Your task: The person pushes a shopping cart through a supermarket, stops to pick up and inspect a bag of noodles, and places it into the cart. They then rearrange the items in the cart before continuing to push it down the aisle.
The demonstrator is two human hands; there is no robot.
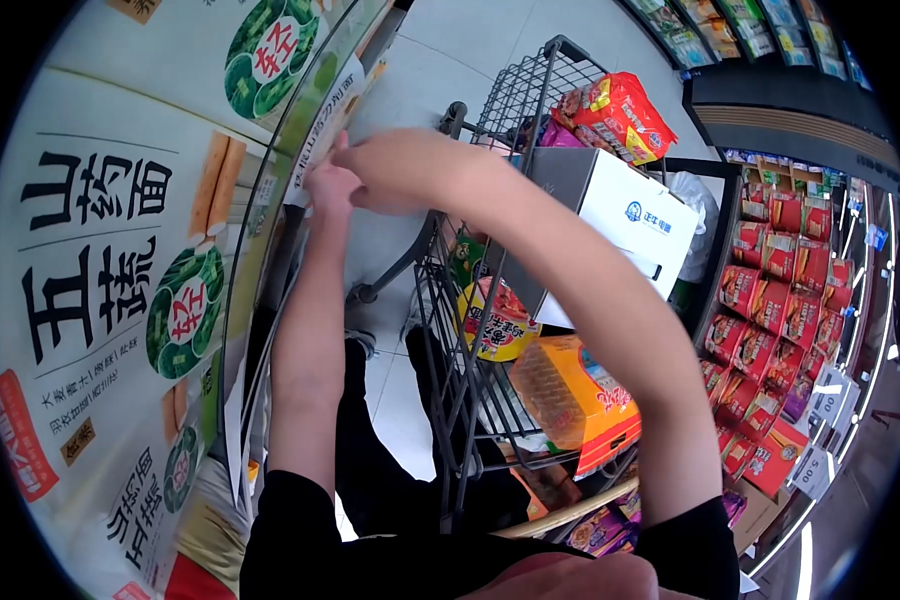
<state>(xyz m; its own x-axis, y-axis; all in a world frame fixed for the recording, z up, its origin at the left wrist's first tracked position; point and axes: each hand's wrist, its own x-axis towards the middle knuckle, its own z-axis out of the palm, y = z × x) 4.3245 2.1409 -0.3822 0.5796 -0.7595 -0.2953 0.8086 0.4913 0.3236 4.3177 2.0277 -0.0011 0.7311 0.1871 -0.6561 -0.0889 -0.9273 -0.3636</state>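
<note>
My left hand (331,185) is raised at the shelf edge, its fingers closed right beside a white printed label strip (322,125). From the other side my right hand (385,168) meets it, bent at the wrist, with its fingers curled in. The two hands touch or nearly touch, and whatever lies between their fingertips is hidden. Behind the clear shelf-edge strip (238,215) stand large pale noodle packages (90,270) with black lettering and green round pictures.
A wire shopping cart (450,330) stands close on my right. It carries a white-and-grey box (635,225), a red noodle multipack (618,115), a yellow noodle tub (497,320) and an orange package (570,395). Farther right, a shelf holds red instant-noodle packs (780,320).
</note>
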